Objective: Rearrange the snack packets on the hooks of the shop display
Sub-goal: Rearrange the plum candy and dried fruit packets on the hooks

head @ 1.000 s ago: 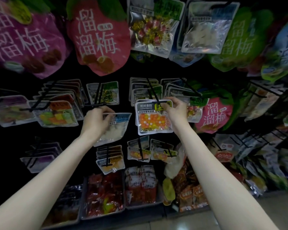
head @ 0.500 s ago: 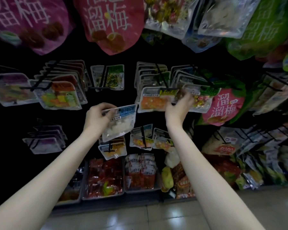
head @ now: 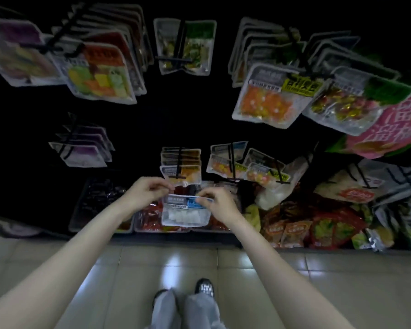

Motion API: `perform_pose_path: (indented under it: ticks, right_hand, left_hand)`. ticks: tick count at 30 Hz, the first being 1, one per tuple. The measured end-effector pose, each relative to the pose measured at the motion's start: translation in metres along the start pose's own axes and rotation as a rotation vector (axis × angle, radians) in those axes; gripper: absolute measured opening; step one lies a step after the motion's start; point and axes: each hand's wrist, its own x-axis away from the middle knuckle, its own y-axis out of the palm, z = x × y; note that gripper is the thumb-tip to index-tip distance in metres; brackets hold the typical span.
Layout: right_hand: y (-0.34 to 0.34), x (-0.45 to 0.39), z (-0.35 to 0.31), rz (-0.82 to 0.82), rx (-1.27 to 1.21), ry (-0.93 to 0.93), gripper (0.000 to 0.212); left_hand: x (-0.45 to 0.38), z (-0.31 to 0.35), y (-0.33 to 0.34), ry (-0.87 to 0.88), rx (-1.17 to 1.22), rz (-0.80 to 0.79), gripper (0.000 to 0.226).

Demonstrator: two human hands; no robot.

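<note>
A clear snack packet (head: 186, 212) with a grey and blue header and white pieces inside hangs between the person's two hands, low in front of the display and just above the trays of red packets (head: 152, 218). The left hand (head: 144, 194) pinches the packet's top left corner with curled fingers; the right hand (head: 217, 202) pinches its top right edge the same way. The packet is on no hook.

Just above the hands, a stack of packets with orange contents (head: 181, 166) hangs on a black hook (head: 178, 162). To the right of that stack hang packets of orange and yellow pieces (head: 226, 163). Higher up on the right, a larger packet of orange pieces with a yellow label (head: 268, 100) fronts a row on its hook, beside a green-topped packet (head: 349, 103). Below, pale floor tiles (head: 294, 281) and the person's dark shoe (head: 205, 286) show.
</note>
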Motion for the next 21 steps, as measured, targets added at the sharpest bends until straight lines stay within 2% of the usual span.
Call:
perform_pose_path:
  ticks: [3,6,9,12,15,18,20,21]
  right_hand:
    - [0.001,-0.001,0.016,0.075,-0.027,0.091,0.015]
    - [0.000,-0.008,0.023,0.118,-0.050,0.098,0.014]
    - [0.002,-0.019,0.029,0.115,0.029,0.040,0.015]
    - [0.004,-0.030,0.038,0.116,0.096,-0.004,0.014]
    - [0.006,-0.038,0.045,0.146,0.079,-0.008,0.013]
    - [0.007,-0.042,0.050,0.161,0.080,0.032,0.014]
    - [0.009,-0.043,0.055,0.154,0.086,0.044,0.014]
    - [0.009,-0.043,0.057,0.155,0.090,0.047,0.013]
  left_hand:
    - [-0.010,-0.021,0.002,-0.090,0.035,0.166,0.022]
    - [-0.027,-0.034,-0.002,-0.117,-0.081,0.316,0.030]
    - [-0.050,-0.037,0.000,-0.095,-0.221,0.235,0.047]
    - [-0.078,-0.044,0.010,-0.082,-0.347,0.184,0.051]
    - [-0.093,-0.057,0.021,-0.088,-0.468,0.274,0.046]
    - [-0.094,-0.064,0.032,-0.095,-0.607,0.240,0.041]
    - [-0.092,-0.064,0.035,-0.069,-0.604,0.269,0.039]
    - [-0.091,-0.063,0.035,-0.050,-0.559,0.339,0.035]
